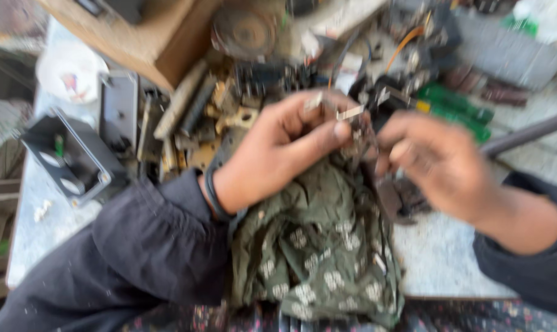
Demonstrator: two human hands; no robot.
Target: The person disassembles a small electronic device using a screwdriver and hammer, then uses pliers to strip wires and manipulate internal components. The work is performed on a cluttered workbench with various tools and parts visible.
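The picture is blurred by motion. My left hand [284, 150] is closed around a small metal part [346, 117] with thin silvery strips, pinched between thumb and fingers. My right hand [435, 163] is just to its right, fingers curled at the same small part; I cannot tell whether it grips it. Both hands hover over a green patterned cloth [318, 243] lying at the near edge of the workbench [441, 258]. A dark band sits on my left wrist.
Scattered metal and electrical parts fill the far bench. A black switch box [72, 157] lies at left, a cardboard box [149, 37] behind it, green-handled screwdrivers [457, 107] and a dark rod [524, 135] at right, a white lid [69, 71] far left.
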